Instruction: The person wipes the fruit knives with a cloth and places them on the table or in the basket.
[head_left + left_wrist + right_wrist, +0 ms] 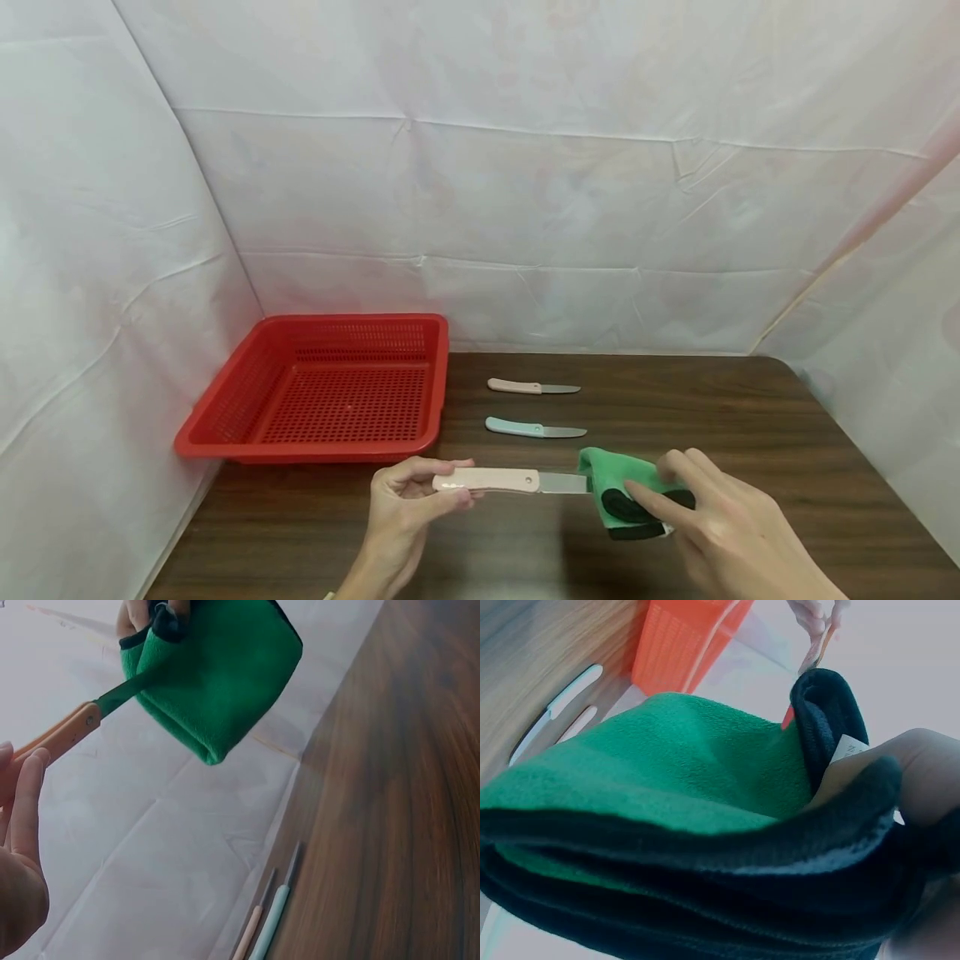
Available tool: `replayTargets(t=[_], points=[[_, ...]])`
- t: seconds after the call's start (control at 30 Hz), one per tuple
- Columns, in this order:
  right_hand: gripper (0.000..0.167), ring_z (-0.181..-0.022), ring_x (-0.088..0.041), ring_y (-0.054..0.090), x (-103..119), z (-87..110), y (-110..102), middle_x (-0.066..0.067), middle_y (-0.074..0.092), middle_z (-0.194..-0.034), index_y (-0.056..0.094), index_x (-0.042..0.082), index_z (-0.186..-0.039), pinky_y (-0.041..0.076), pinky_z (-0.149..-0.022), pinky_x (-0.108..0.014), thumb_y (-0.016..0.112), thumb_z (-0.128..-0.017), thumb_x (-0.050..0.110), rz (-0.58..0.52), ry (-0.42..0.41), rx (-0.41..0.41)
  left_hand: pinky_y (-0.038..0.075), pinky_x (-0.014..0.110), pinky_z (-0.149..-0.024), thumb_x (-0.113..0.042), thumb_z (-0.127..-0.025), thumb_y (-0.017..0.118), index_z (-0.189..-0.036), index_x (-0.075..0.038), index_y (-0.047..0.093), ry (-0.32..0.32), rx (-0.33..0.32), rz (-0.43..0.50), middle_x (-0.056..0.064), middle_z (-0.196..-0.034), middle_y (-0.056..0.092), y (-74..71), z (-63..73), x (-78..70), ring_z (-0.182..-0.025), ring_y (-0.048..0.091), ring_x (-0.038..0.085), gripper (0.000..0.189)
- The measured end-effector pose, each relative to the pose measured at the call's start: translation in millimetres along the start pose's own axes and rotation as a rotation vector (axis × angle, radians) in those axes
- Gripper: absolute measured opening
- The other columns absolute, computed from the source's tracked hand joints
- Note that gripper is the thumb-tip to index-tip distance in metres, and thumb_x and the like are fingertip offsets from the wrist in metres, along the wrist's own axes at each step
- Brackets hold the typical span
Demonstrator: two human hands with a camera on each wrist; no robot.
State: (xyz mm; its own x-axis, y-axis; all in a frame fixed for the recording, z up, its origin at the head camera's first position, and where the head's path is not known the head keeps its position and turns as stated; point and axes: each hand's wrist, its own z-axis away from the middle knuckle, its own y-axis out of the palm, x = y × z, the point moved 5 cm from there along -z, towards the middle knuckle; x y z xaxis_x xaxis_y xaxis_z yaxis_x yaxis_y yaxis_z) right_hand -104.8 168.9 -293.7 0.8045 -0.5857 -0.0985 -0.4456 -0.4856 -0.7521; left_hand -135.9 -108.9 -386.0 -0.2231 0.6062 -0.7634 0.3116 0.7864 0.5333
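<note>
1. A person's left hand [405, 517] holds a peach-handled folding knife [487, 480] near the rear end of its handle, thumb and fingers closed on it, with a gap no wider than the handle itself.
2. The knife is held up over a dark wood-grain table [750, 417], almost level in the head view, its blade extended toward the right hand [723, 521].
3. That right hand pinches a folded green cloth [618, 471] with black edging, its fingers bent onto the bundle; the cloth covers the blade's front end, hiding the tip.
4. A small white label [847, 748] shows at the edge of the cloth in the right wrist view, beside the hand.
5. Beyond the held knife, two more lie on the tabletop, apart and roughly parallel, blades pointing right: a light-blue-handled knife [514, 427], the nearer, and a pink-handled knife [514, 387] behind it.
6. To their left sits a red plastic basket [311, 457], rectangular, with perforated walls and base.
7. White sheeting [525, 192], creased, hangs behind the table and on both sides.
</note>
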Motion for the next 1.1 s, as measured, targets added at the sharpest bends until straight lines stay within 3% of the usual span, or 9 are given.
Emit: replayTargets(t=[0.23,0.43,0.6,0.9,1.1], points=[[0.049,-0.072,-0.011,0.047,-3.6,-0.1,-10.9,-0.004,0.056,-0.090,0.074,0.013,-0.094,0.028,-0.044,-0.008,0.025,-0.089,0.012,0.024,0.006,-0.120,0.058,0.040,-0.072,0.017,-0.077,0.064,-0.099,-0.002,0.071,-0.045,-0.040,-0.088,0.033,-0.106,0.062,-5.6,0.6,0.3,-0.080,0.069,0.030,0.029],[0.050,-0.067,-0.012,0.047,-2.7,-7.1,-16.5,-0.006,0.054,-0.089,0.073,0.012,-0.097,0.024,-0.045,-0.007,0.025,-0.089,0.012,0.045,0.012,-0.136,0.057,0.040,-0.073,0.017,-0.076,0.066,-0.098,-0.002,0.071,-0.057,-0.037,-0.120,0.030,-0.105,0.064,-4.5,0.0,1.4,-0.080,0.069,0.028,0.029],[0.049,-0.069,-0.014,0.046,2.2,-16.2,-17.2,-0.007,0.053,-0.087,0.073,0.010,-0.098,0.027,-0.047,-0.010,0.025,-0.085,0.007,0.039,-0.031,-0.172,0.057,0.042,-0.074,0.017,-0.076,0.066,-0.099,-0.001,0.071,-0.050,-0.009,-0.126,0.029,-0.105,0.064,-0.9,-1.8,3.6,-0.083,0.069,0.028,0.030],[0.050,-0.068,-0.014,0.048,13.0,-26.9,-8.6,-0.005,0.053,-0.087,0.074,0.013,-0.095,0.036,-0.046,-0.017,0.026,-0.086,0.006,0.027,-0.037,-0.157,0.057,0.045,-0.072,0.018,-0.074,0.067,-0.099,-0.001,0.071,-0.009,0.029,-0.114,0.030,-0.104,0.065,5.6,-3.9,4.9,-0.086,0.069,0.027,0.031],[0.049,-0.072,-0.014,0.045,20.9,-31.2,1.4,-0.004,0.053,-0.087,0.073,0.013,-0.091,0.036,-0.047,-0.016,0.026,-0.084,0.003,0.003,-0.087,-0.132,0.057,0.045,-0.073,0.019,-0.074,0.066,-0.098,-0.002,0.071,-0.012,0.033,-0.097,0.028,-0.102,0.066,9.1,-4.7,5.4,-0.086,0.069,0.027,0.032]])
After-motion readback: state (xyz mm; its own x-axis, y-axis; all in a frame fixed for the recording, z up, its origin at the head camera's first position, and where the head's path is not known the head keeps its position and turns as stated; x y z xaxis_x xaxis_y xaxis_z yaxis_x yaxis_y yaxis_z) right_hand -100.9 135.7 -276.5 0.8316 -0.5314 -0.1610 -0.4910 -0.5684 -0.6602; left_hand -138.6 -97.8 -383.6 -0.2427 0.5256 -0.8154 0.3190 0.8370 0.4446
